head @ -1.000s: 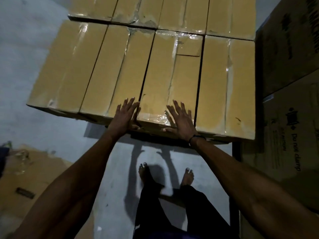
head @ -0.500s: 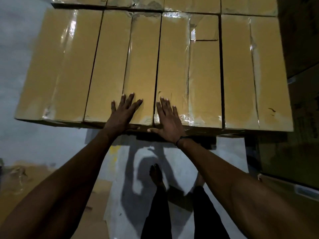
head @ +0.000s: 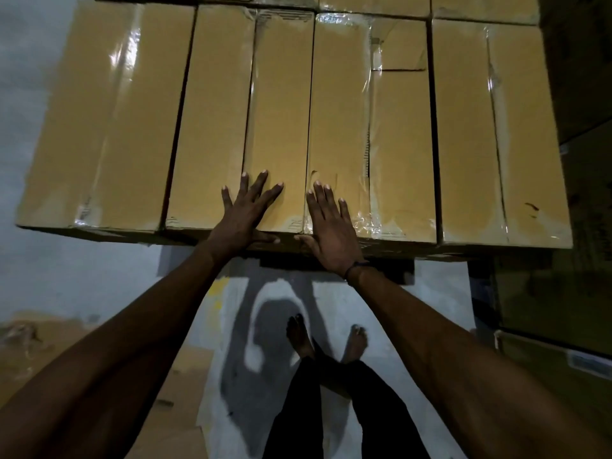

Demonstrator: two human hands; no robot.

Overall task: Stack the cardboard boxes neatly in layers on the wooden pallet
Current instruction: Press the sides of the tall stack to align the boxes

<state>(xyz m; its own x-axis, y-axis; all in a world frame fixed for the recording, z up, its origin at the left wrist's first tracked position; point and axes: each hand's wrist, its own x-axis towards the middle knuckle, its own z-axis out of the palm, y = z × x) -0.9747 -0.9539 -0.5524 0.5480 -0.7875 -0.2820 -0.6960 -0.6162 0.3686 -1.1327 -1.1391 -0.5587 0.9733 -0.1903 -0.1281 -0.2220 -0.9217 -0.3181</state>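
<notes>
Several long taped cardboard boxes lie side by side as the top layer of a stack in front of me. My left hand (head: 246, 210) lies flat with spread fingers on the near end of the second box from the left (head: 238, 111). My right hand (head: 329, 223) lies flat on the near end of the box beside it (head: 371, 127), which has a loose torn flap at its far end. Both thumbs hang over the stack's front edge. Another row of boxes (head: 374, 3) sits behind. The pallet itself is hidden under the stack.
Large dark cartons (head: 583, 193) stand close on the right. Flattened cardboard (head: 49, 346) lies on the grey floor at the lower left. My bare feet (head: 328, 339) stand on the floor just before the stack.
My hands have slid closer together on the box tops, the right one moving left. The view has moved nearer to the stack.
</notes>
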